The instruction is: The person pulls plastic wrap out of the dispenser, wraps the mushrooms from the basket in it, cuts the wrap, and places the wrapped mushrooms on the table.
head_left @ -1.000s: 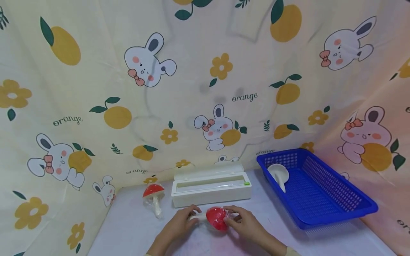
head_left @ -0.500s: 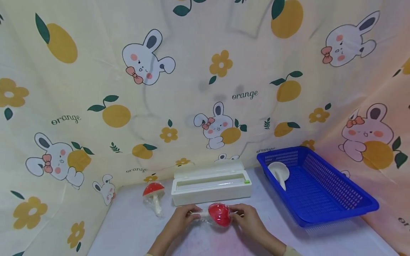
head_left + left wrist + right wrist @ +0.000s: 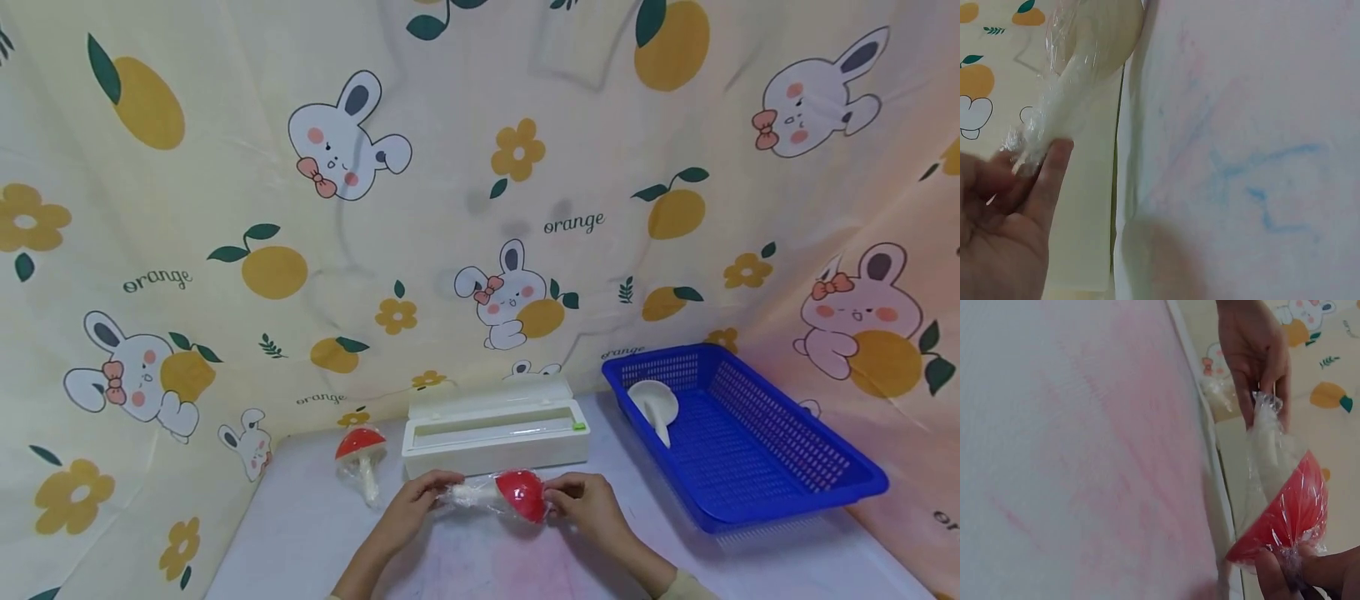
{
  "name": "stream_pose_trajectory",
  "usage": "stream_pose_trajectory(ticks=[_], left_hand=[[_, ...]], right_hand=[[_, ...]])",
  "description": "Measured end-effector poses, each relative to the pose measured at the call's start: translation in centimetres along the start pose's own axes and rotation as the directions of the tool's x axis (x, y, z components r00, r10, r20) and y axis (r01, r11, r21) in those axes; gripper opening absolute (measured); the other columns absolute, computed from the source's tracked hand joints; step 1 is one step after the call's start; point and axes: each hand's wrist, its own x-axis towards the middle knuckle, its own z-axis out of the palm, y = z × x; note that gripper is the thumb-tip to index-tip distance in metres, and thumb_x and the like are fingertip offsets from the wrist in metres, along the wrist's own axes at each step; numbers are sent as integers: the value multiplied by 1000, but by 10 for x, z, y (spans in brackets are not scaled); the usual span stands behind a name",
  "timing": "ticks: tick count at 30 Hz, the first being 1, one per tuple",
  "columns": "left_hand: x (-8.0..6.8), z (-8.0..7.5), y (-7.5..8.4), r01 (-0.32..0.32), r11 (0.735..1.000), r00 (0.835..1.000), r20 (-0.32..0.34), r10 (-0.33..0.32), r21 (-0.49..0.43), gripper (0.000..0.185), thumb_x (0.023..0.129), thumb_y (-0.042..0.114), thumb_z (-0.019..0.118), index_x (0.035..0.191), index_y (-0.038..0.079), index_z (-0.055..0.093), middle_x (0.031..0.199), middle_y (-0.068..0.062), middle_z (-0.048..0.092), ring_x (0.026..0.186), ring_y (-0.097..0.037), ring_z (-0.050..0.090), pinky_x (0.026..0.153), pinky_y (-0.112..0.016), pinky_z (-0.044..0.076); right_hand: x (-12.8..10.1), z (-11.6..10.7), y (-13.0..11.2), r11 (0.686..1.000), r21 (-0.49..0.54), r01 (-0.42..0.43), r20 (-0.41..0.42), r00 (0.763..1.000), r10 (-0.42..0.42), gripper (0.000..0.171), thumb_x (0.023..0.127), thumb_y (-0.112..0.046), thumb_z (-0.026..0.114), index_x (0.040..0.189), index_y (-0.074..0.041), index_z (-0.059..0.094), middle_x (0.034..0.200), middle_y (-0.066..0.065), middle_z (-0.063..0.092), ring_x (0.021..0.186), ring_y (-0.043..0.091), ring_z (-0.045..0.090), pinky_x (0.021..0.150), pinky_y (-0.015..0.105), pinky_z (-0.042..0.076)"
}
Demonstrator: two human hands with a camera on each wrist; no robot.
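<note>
Two bare hands hold a toy mushroom [image 3: 522, 495] wrapped in see-through plastic film [image 3: 1290, 557], near the middle of a table [image 3: 285, 554] seen from above. The mushroom lies sideways between them, its red cap toward three o'clock and its pale stem toward nine. At the stem end, the left hand [image 3: 411, 503] has its grip pinched on the wrapped tip. At the cap end, the right hand [image 3: 592, 507] has its grip pinched on film gathered into a bunch against the top of the cap.

From the held mushroom, a long white box [image 3: 495, 457] sits at twelve o'clock, its lid [image 3: 491, 397] raised at the back and a small green tab [image 3: 578, 426] near its three o'clock end. Toward ten o'clock, a second mushroom [image 3: 361, 454], also red-capped and pale-stemmed, lies with its stem pointing between five and six. Toward two o'clock is a blue plastic basket [image 3: 795, 505] with openwork sides; a white spoon [image 3: 652, 404] rests inside, on the basket's ten o'clock side. Blue and pink smears [image 3: 1266, 162] mark the white table covering. Behind everything hangs a cream cloth [image 3: 450, 167] printed with rabbits, oranges and flowers.
</note>
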Motion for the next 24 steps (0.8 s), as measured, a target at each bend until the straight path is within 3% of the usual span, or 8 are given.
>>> stream_pose_trajectory(ticks=[3,6,10,14,18,24], left_hand=[[1,-2,-2,-31,999,999,15,31,24,29,111,7,56,136,-2,68,138,-22,68,126,-13,63,100,-21,54],[2,0,-5,-52,996,999,-14,53,68,30,104,10,70,132,0,72,130,-18,73,116,-9,67,95,-21,56],[4,4,-7,-2,995,997,-74,9,95,23,98,12,78,120,6,78,110,-9,77,95,-6,69,83,-23,59],[4,7,-8,48,994,992,-122,-36,98,15,97,13,79,111,6,80,97,-4,77,82,-10,71,75,-30,62],[6,8,-8,55,994,985,-168,-39,94,16,102,15,75,114,6,79,97,-6,77,83,-16,73,77,-37,64],[6,10,-9,59,997,976,-215,-46,54,20,106,15,69,123,5,72,113,-12,73,83,-21,71,71,-30,61]], right_hand=[[0,0,-1,999,52,-8,11,1000,8,8,93,8,77,100,10,78,90,19,79,70,27,76,65,35,65],[0,0,-3,996,83,7,29,1000,-10,9,94,9,75,102,12,75,92,21,78,71,26,76,66,37,65],[-2,3,-5,996,77,40,40,998,-43,7,96,9,73,101,13,74,90,22,76,69,27,75,64,39,64],[-1,5,-4,998,55,42,31,999,-44,10,95,11,72,105,12,73,85,20,74,66,24,73,61,36,64],[2,3,-2,996,-15,85,64,994,-84,27,97,8,72,123,6,72,86,13,72,69,16,70,64,29,62],[2,-5,1,985,-68,161,198,970,-144,37,104,-7,68,141,2,65,109,13,72,96,13,67,82,25,58]])
